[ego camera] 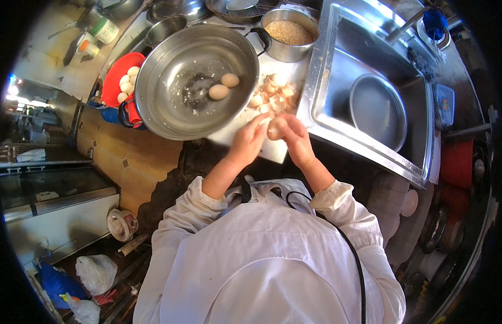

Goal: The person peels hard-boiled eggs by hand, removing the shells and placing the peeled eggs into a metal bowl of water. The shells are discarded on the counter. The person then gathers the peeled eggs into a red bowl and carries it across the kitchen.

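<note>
My right hand (298, 139) holds a brown egg (275, 128) between thumb and fingers, over the front edge of the white worktop. Close beside the egg is my left hand (249, 137), its fingertips drawn together; whether they grip a bit of shell is not clear. Just beyond both hands lies a heap of broken eggshells (276, 96). To the left, a wide steel pan (166, 73) contains water, small white shell bits and two unpeeled eggs (219, 92). Several pale peeled eggs (127, 84) rest in a red plastic bowl (112, 77) past the pan's left rim.
A steel pot (291, 52) with grainy tan contents stands behind the shells. At the right is a steel sink (336, 77) with an oval metal basin (378, 111) inside. More pans (178, 10) crowd the back. Bags (96, 274) and a tub (122, 225) lie low at left.
</note>
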Available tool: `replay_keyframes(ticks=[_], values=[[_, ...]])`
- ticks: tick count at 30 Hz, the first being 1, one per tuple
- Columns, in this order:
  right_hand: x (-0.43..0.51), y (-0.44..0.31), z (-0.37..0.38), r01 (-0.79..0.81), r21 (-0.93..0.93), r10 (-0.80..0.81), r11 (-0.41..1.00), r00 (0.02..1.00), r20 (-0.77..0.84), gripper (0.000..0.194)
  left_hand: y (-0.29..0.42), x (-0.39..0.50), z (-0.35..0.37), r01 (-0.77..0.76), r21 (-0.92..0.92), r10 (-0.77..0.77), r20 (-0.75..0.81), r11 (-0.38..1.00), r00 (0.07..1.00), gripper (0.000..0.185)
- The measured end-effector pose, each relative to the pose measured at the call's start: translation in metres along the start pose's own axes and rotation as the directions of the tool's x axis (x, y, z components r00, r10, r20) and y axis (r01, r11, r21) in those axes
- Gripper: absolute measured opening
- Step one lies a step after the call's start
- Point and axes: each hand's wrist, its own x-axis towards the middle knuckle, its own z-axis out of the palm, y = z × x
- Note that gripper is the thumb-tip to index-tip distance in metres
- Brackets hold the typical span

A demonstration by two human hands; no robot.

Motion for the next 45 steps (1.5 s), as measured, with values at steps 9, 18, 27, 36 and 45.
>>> replay_keyframes(ticks=[9,18,27,36,45], values=[[-0.004,0.0,0.002,0.078,-0.18,-0.07,0.981,0.996,0.048,0.032,-0.001,0.002,0.01,-0.073,0.21,0.065,0.047,0.975,0.997,0.033],[-0.007,0.003,-0.003,0.052,-0.123,-0.049,0.991,0.998,0.026,0.032,0.0,-0.001,0.011,-0.045,0.218,0.035,0.047,0.975,0.998,0.032],[-0.012,0.002,-0.004,-0.098,0.153,0.102,0.983,0.995,-0.015,0.031,-0.024,0.0,0.014,0.049,0.163,-0.036,-0.082,0.985,0.996,0.021],[-0.009,0.0,-0.009,-0.072,0.325,0.066,0.943,0.997,0.031,0.033,-0.014,-0.01,0.019,0.38,-0.293,-0.35,0.151,0.877,0.925,0.036],[-0.01,0.012,0.002,0.04,0.105,-0.033,0.994,0.998,-0.059,0.038,-0.004,-0.009,0.024,0.15,0.099,-0.153,0.022,0.984,0.988,0.032]])
